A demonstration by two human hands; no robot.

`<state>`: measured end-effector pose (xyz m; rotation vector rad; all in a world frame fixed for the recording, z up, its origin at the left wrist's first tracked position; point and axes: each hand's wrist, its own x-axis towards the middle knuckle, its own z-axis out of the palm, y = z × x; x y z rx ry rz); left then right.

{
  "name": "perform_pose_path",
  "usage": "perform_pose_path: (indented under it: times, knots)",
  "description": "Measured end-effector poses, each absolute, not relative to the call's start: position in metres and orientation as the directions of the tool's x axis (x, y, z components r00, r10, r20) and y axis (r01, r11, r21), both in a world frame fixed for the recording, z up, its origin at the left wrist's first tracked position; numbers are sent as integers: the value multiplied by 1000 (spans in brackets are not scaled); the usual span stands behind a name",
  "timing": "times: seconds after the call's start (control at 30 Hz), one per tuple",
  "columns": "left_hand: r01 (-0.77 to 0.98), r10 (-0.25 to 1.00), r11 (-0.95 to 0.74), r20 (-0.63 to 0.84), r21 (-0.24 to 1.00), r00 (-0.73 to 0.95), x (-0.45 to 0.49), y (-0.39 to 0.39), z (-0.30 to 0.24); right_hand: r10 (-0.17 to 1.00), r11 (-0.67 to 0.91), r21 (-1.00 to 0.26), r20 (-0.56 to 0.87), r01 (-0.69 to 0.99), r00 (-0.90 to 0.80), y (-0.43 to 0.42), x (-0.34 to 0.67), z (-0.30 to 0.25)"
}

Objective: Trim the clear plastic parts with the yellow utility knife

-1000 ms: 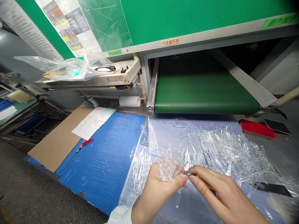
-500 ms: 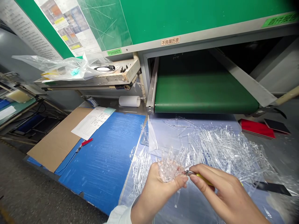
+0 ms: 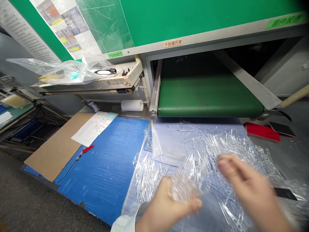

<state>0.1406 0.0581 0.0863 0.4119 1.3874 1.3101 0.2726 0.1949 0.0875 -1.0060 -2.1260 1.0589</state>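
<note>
My left hand [image 3: 169, 207] cups a clump of clear moulded plastic pieces [image 3: 183, 188] on a sprue, its fingers curled under the clump. My right hand [image 3: 248, 183] is motion-blurred, apart from the clump and above a heap of clear plastic rods [image 3: 231, 151]. I see no tool in it, though the blur hides what its fingers hold. The heap spreads over a clear plastic sheet [image 3: 169, 138] on the bench.
A blue corrugated board [image 3: 103, 170] lies left of the sheet, with cardboard [image 3: 55, 148] and a paper form [image 3: 93, 132] on it. A green conveyor belt [image 3: 207, 96] runs behind. Red folders [image 3: 262, 132] and a black strip [image 3: 285, 193] lie to the right.
My right hand has moved up and right, away from the clump, and the yellow-handled tool no longer shows. My left hand has shifted slightly down and right with the clump.
</note>
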Motion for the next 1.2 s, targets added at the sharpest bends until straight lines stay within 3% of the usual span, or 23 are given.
perform_pose_path:
  times: [0.1, 0.23, 0.37, 0.6, 0.77, 0.87, 1.03, 1.13, 1.2]
  knots:
    - [-419, 818, 365, -502, 831, -283, 142, 60, 82, 914, 309, -841, 134, 444, -383, 212, 277, 92]
    - [-429, 823, 317, -470, 846, -320, 138, 67, 80, 850, 392, -732, 55, 558, -524, 226, 268, 80]
    - [-525, 791, 320, -528, 788, -310, 136, 68, 74, 839, 437, -631, 30, 640, -544, 248, 246, 55]
    - [-777, 775, 196, -580, 598, -252, 129, 63, 57, 791, 546, -372, -66, 751, -608, 304, 194, 31]
    - [-863, 771, 149, -604, 482, -204, 124, 63, 51, 673, 676, -244, -181, 695, -717, 316, 153, 12]
    - [-891, 759, 109, -616, 441, -212, 124, 65, 46, 609, 732, -206, -228, 649, -760, 312, 131, -1]
    - [-906, 727, 54, -638, 420, -253, 123, 66, 39, 602, 731, -178, -284, 658, -746, 306, 112, -10]
    - [-911, 708, 21, -649, 412, -277, 121, 66, 40, 587, 724, -216, -304, 654, -750, 303, 116, -2]
    - [-879, 711, -8, -616, 476, -339, 120, 66, 42, 546, 724, -277, -332, 632, -770, 298, 125, 7]
